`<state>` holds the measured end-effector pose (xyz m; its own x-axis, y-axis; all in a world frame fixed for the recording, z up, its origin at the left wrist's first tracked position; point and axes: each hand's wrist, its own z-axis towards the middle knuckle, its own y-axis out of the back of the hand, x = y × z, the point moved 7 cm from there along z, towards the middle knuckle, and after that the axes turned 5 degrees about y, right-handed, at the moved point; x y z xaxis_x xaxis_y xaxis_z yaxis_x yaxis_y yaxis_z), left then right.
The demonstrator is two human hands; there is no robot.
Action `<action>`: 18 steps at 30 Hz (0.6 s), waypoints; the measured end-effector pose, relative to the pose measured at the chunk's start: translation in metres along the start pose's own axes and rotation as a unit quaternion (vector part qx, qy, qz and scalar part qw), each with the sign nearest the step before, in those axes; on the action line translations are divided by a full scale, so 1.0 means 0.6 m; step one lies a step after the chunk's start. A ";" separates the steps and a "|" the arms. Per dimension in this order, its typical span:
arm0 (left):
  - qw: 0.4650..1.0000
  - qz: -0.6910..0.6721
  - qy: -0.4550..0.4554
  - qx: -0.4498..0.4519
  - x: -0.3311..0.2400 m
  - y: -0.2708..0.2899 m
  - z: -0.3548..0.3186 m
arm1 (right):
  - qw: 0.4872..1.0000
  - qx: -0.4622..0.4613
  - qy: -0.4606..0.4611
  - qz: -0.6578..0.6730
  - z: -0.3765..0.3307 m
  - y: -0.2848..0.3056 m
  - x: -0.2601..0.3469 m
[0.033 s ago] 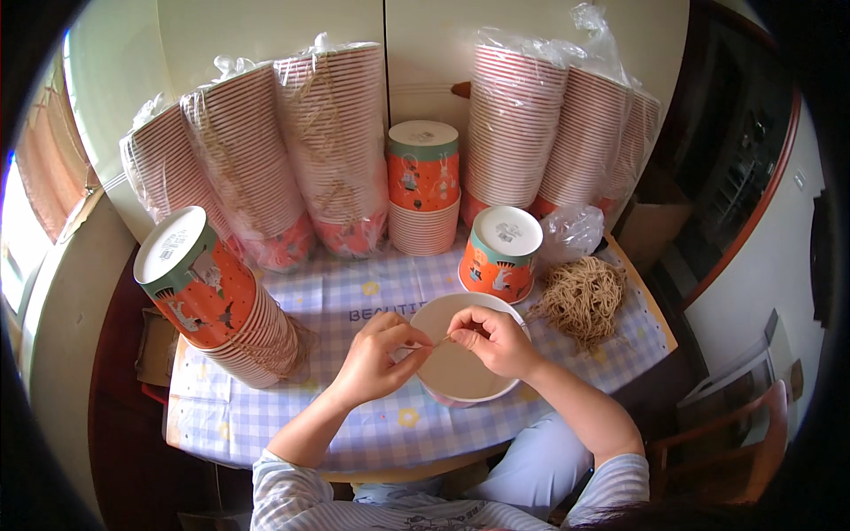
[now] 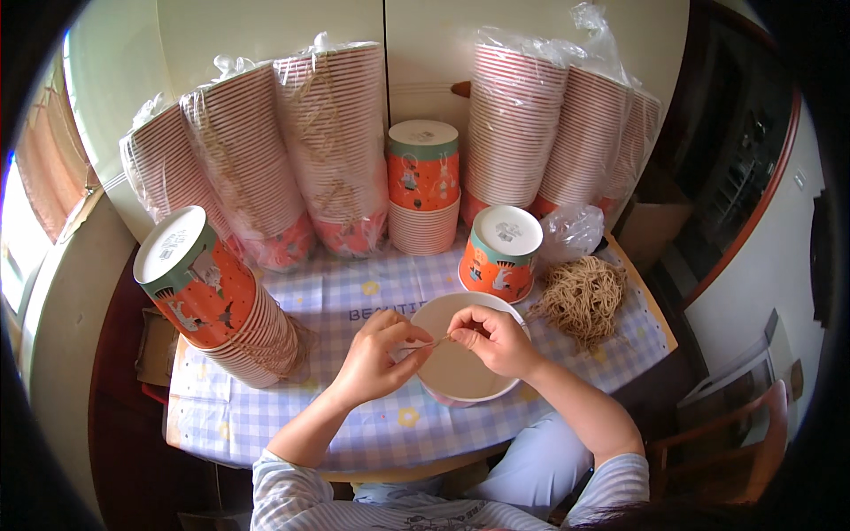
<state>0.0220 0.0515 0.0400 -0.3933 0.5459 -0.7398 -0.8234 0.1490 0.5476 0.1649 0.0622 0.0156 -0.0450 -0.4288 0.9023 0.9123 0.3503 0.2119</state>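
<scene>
My left hand (image 2: 376,358) and my right hand (image 2: 498,342) meet over an open white-lined paper tub (image 2: 469,379) that stands upright near the table's front. Between the fingertips of both hands is a short bit of tan twine (image 2: 440,341), each end pinched between thumb and fingers. Most of the twine is hidden by the fingers. Right of the tub lies a loose tangled heap of the same tan twine (image 2: 584,301). Just behind my right hand, an orange and green printed paper tub (image 2: 498,265) rests upside down.
A leaning stack of nested tubs (image 2: 221,305) with twine strands stands at the left. Tall plastic-wrapped tub stacks (image 2: 332,142) line the back, with an unwrapped stack (image 2: 423,186) between them. Beside the twine heap sits a crumpled clear bag (image 2: 574,232). A checked cloth (image 2: 345,434) covers the table.
</scene>
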 end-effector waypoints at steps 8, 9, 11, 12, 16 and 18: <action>0.995 0.012 -0.080 -0.060 -0.008 -0.014 -0.003 | 0.999 0.034 0.000 0.010 -0.001 -0.010 0.001; 0.996 0.015 -0.070 -0.050 -0.007 -0.015 -0.003 | 0.999 0.050 -0.009 0.003 -0.002 -0.013 0.001; 0.997 0.018 -0.060 -0.040 -0.004 -0.016 -0.002 | 0.999 0.041 -0.004 0.011 -0.001 -0.013 0.001; 0.996 0.023 -0.068 -0.055 -0.004 -0.013 -0.002 | 0.999 0.032 0.001 0.019 -0.001 -0.012 0.002; 0.996 0.021 -0.061 -0.054 -0.004 -0.011 -0.001 | 0.999 0.039 0.031 0.011 0.001 -0.012 0.007; 0.997 0.017 -0.059 -0.052 -0.001 -0.008 -0.002 | 0.998 0.011 0.066 0.020 0.002 -0.009 0.010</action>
<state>0.0257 0.0497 0.0374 -0.3762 0.6429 -0.6672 -0.8505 0.0461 0.5239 0.1594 0.0588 0.0203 0.0460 -0.5189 0.8536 0.9027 0.3875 0.1869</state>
